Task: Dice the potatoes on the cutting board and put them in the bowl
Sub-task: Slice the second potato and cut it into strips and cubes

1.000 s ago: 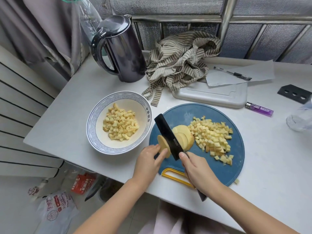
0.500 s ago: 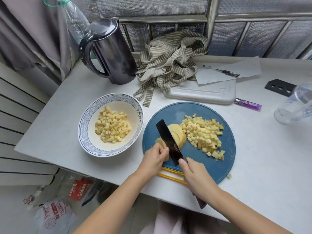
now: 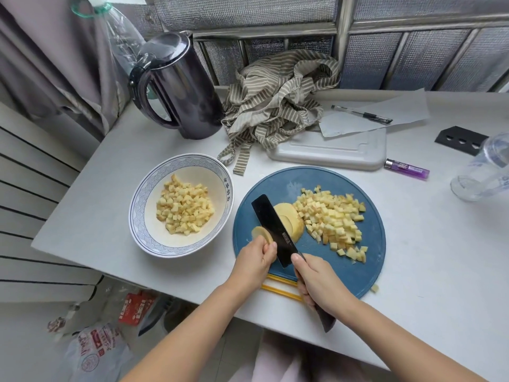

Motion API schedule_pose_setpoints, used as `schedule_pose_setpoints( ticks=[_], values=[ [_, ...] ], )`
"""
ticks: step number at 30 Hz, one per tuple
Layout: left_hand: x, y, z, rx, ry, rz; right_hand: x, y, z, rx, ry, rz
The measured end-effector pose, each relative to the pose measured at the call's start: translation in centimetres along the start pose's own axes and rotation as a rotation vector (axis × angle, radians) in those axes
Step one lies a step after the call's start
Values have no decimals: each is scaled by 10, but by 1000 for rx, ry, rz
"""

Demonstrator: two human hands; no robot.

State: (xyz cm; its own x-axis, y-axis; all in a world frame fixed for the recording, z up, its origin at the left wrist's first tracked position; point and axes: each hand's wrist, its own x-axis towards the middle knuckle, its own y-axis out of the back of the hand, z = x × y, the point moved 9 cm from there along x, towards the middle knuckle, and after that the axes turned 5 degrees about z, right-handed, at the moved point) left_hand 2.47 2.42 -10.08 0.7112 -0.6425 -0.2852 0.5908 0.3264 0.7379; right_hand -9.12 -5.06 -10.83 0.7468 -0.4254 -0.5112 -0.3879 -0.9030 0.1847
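Observation:
A round blue cutting board (image 3: 355,268) lies in front of me. My right hand (image 3: 316,282) grips the handle of a black knife (image 3: 274,230), whose blade stands between a small potato end piece (image 3: 260,233) and a stack of cut slices (image 3: 292,221). My left hand (image 3: 254,261) pinches the end piece at the board's left edge. A heap of potato cubes (image 3: 334,219) covers the board's right half. To the left stands a white bowl with a blue rim (image 3: 140,213) holding diced potato (image 3: 183,212).
A dark kettle (image 3: 179,86) and a striped cloth (image 3: 275,106) stand behind the bowl. A white board (image 3: 330,151), paper with a pen (image 3: 360,114), a purple lighter (image 3: 407,169) and a clear bottle (image 3: 484,172) lie to the right. One cube (image 3: 374,288) sits off the board near the table's front edge.
The knife has cut further slices off the potato, so the piece under my left hand has shrunk to a small end. Both hands stay at the board's left side.

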Motion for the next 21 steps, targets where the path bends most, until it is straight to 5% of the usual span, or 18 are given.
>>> schedule_pose_setpoints(
  ticks=[21],
  values=[
    [-4,0,1,7,46,83,-5,3,8,-130,74,39]
  ],
)
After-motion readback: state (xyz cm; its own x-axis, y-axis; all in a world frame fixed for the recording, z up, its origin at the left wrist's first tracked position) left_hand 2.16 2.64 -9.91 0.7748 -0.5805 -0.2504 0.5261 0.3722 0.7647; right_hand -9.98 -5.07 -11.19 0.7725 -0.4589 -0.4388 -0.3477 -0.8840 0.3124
